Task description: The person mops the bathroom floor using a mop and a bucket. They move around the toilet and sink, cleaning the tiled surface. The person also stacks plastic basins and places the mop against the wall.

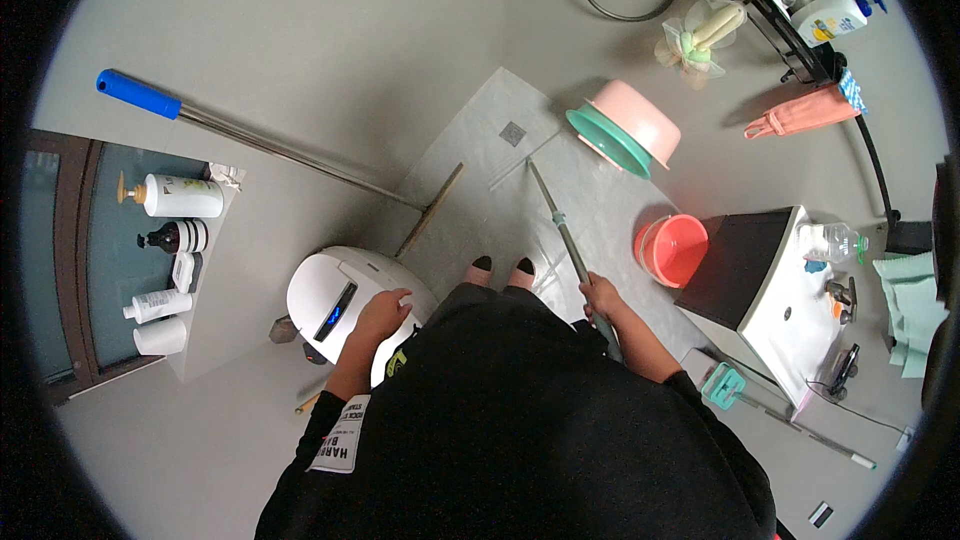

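My right hand (pixel 602 298) is closed round the grey-green pole (pixel 568 244) of a long-handled floor tool. The pole slants away from me, and its far end meets a thin straight head (pixel 525 160) lying on the wet-looking tiled floor (pixel 457 142) near a square drain cover (pixel 512 134). My left hand (pixel 385 313) holds nothing; its fingers are loosely bent and apart, over or beside the white toilet (pixel 360 270) with a lit display. Whether it touches the toilet I cannot tell. The pole's near end is hidden by my body.
A blue-handled pole (pixel 262 141) leans at the left wall. Pink (pixel 637 120) and green basins (pixel 611 141) and a red bucket (pixel 673 250) stand to the right, beside a sink cabinet (pixel 742 270). Bottles line a window ledge (pixel 206 277). A black shelf (pixel 772 15) holds toiletries.
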Demonstrator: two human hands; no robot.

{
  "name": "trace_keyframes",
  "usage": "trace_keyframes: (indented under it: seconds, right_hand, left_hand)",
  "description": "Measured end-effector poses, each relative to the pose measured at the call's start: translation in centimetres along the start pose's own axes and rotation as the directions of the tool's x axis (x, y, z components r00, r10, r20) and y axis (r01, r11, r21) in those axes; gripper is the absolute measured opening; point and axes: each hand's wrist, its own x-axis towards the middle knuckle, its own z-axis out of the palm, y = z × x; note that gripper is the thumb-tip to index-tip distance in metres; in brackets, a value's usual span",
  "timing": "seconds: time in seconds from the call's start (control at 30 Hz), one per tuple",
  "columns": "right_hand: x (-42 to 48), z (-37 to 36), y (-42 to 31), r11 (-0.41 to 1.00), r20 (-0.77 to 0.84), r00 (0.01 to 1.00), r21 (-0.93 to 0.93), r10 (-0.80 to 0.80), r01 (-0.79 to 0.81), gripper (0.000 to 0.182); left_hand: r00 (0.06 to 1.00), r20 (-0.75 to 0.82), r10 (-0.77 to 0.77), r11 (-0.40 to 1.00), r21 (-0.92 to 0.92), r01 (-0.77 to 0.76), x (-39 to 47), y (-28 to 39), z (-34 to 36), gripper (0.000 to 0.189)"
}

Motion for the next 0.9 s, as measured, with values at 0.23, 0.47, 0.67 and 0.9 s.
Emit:
trace_keyframes:
  seconds: [0.23, 0.47, 0.67, 0.9]
  right_hand:
    - [4.0, 0.8, -1.4, 0.997, 0.032, 0.999, 0.075, -0.012, 0.009, 0.014]
    - [-3.3, -5.0, -9.8, 0.886, 0.211, 0.963, 0.461, -0.166, 0.052, 0.055]
    - [-5.0, -6.7, -12.0, 0.836, 0.188, 0.944, 0.532, -0.27, 0.133, 0.038]
    - [-5.5, -4.7, -15.7, 0.633, 0.079, 0.836, 0.693, -0.543, 0.345, 0.041]
  left_hand:
    - [0.995, -0.102, -0.017, 0.999, 0.039, 0.021, 0.8, 0.3, 0.4, 0.031]
    - [0.851, -0.523, -0.052, 0.972, -0.223, -0.078, 3.2, -0.5, -5.3, 0.029]
    - [0.568, -0.683, -0.459, 0.823, -0.568, -0.016, 7.3, -8.2, -13.4, 0.047]
    - [0.477, -0.636, -0.607, 0.654, -0.74, -0.154, 12.2, -10.0, -24.4, 0.048]
